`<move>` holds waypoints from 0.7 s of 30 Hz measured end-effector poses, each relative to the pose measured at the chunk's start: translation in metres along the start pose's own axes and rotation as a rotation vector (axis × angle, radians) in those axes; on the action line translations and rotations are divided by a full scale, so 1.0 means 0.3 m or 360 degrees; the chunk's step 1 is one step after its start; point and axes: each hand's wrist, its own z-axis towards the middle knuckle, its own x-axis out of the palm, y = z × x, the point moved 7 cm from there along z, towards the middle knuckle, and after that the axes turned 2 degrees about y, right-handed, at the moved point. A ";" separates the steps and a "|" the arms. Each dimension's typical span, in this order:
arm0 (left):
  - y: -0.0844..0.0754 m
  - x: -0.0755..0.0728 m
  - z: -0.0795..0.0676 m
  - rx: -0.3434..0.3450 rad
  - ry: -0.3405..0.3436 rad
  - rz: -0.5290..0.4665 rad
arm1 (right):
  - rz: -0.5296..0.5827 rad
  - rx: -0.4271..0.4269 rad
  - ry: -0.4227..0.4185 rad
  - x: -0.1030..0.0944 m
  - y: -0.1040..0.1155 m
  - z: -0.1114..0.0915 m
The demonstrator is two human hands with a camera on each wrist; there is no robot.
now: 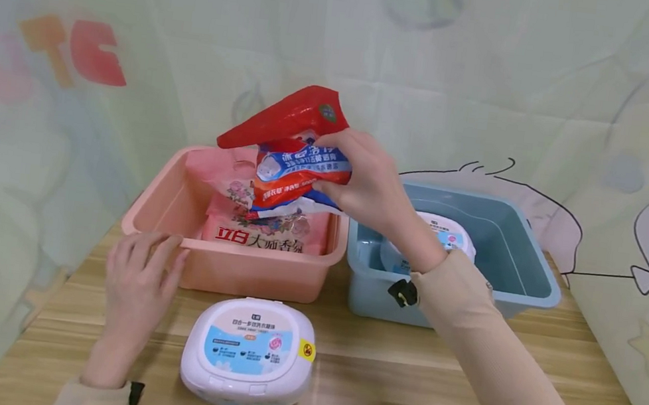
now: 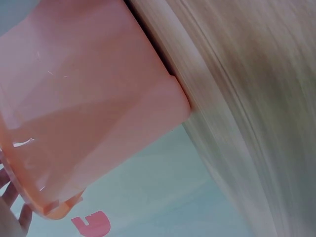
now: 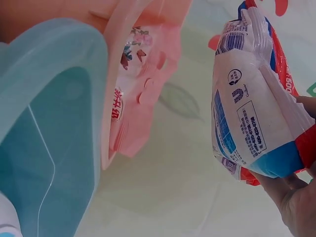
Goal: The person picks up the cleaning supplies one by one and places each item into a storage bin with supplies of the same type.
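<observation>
Right hand (image 1: 366, 177) holds red-and-blue packet (image 1: 301, 166) over pink bin (image 1: 250, 277)

The packet hangs above the far right part of the pink bin's rim, pinched between the fingers and thumb of the right hand; the right-wrist view shows its white back, apart from the pink floral bag (image 1: 263, 232) inside that bin. The left hand (image 1: 142, 269) grips the bin's near left corner, fingers over the rim and thumb against the outer wall.

The pink bin stands toward the far left corner of the wooden bench (image 1: 400, 385), with the blue bin (image 1: 373, 300) just beside it, toward the far right corner. A white tub (image 1: 247, 354) sits near the bench's near edge, in front of the pink bin. A second white tub (image 1: 447, 230) lies in the blue bin, toward its left end, partly hidden by the right arm.
</observation>
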 end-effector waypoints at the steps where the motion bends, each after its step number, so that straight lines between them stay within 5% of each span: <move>1: 0.000 0.000 0.000 -0.0002 0.0003 -0.0001 | -0.0006 0.0000 0.0014 0.006 0.002 0.007; 10: -0.005 0.005 -0.005 -0.0010 -0.0001 0.0010 | 0.0009 0.0111 0.0106 0.065 -0.003 0.050; 21: 0.003 -0.009 -0.004 -0.0012 -0.0001 0.0024 | 0.0280 0.0411 0.0157 0.185 -0.046 0.061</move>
